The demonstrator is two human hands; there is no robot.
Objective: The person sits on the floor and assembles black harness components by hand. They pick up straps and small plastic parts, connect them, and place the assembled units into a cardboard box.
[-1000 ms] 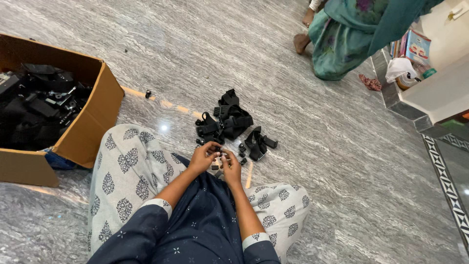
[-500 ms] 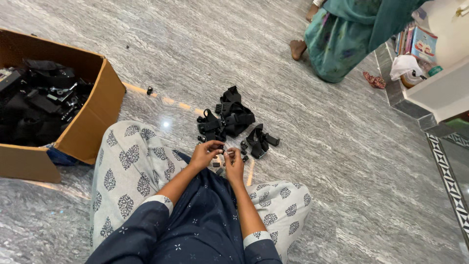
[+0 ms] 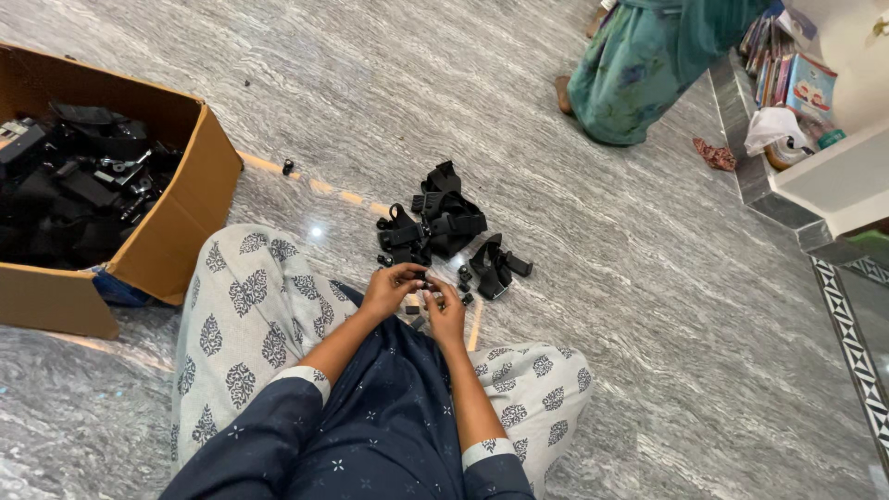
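Sitting cross-legged on the grey marble floor (image 3: 602,306), the person held both hands together just above the lap. The left hand (image 3: 389,291) and the right hand (image 3: 446,311) met fingertip to fingertip, and between them was pinched a small black part (image 3: 425,288), too small to make out its shape. Each hand's fingers were curled in and pressed on that piece, the left from the side nearer the cardboard box (image 3: 176,231), the right from the other side.

Just beyond the fingertips lay a heap of black straps and buckles (image 3: 435,222), tangled and matte, with a smaller black strap piece (image 3: 493,267) beside it, ahead of the right hand. A few loose black bits (image 3: 461,279) lay scattered on the floor between the heap and the hands. Well off past the left hand the open box held more black gear (image 3: 74,185). Far ahead of the right hand, another person in a green garment (image 3: 639,74) stood.
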